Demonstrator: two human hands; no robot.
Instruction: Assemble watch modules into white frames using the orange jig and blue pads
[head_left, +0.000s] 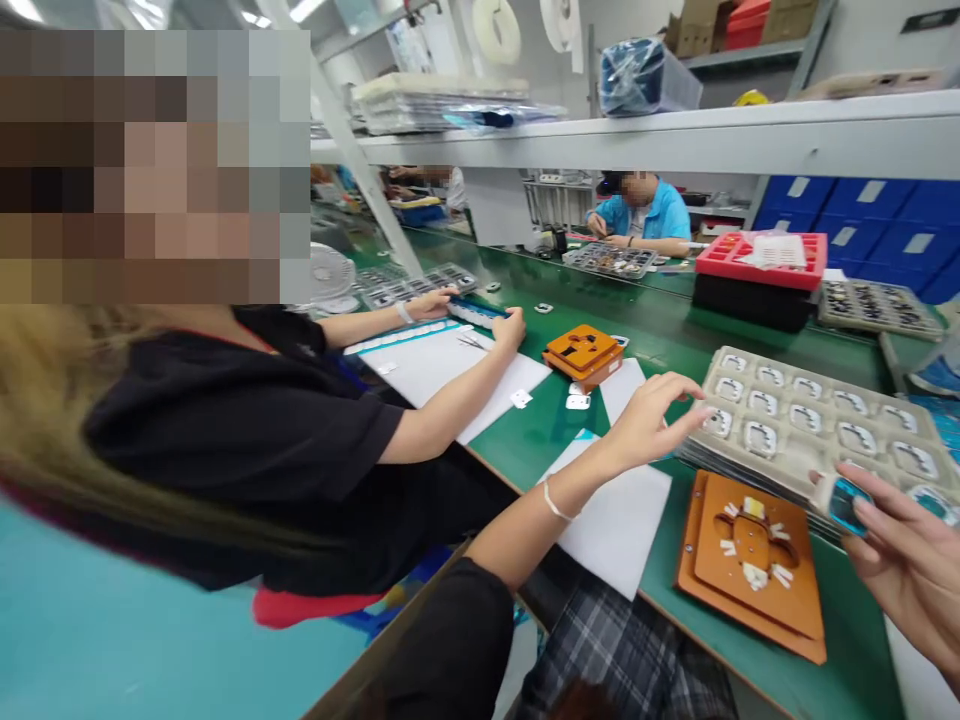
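Hands (651,420) apart, right hand (907,550) holding small part (846,503), bin labels (919,243) illegible

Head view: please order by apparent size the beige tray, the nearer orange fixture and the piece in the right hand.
1. Beige tray
2. Nearer orange fixture
3. Piece in the right hand, clearly smallest

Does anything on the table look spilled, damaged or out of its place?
Nothing looks spilled or damaged. Slightly odd: small white pieces lie loose on the green table by the farther orange block, outside the beige tray; perhaps intended.
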